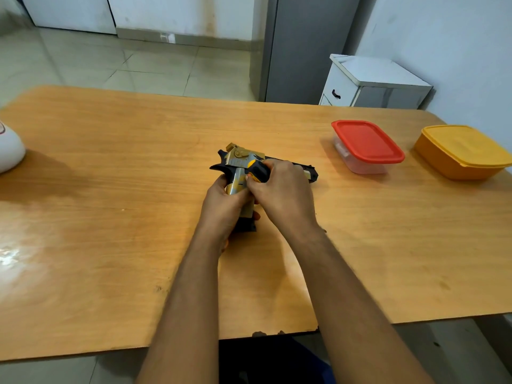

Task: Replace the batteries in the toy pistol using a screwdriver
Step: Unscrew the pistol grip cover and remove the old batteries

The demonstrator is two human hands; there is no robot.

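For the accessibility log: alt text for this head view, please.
A left hand grips the black-and-gold toy pistol on a wooden table while the right hand holds a black-and-yellow screwdriver handle against it. Red-lidded clear container and orange tub sit right.

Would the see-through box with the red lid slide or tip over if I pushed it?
The clear plastic box with the red lid would probably slide, since the wooden table looks smooth and glossy. It seems unlikely to tip, being low and wide. It is likely light: it's thin plastic, though what's inside is hard to make out.
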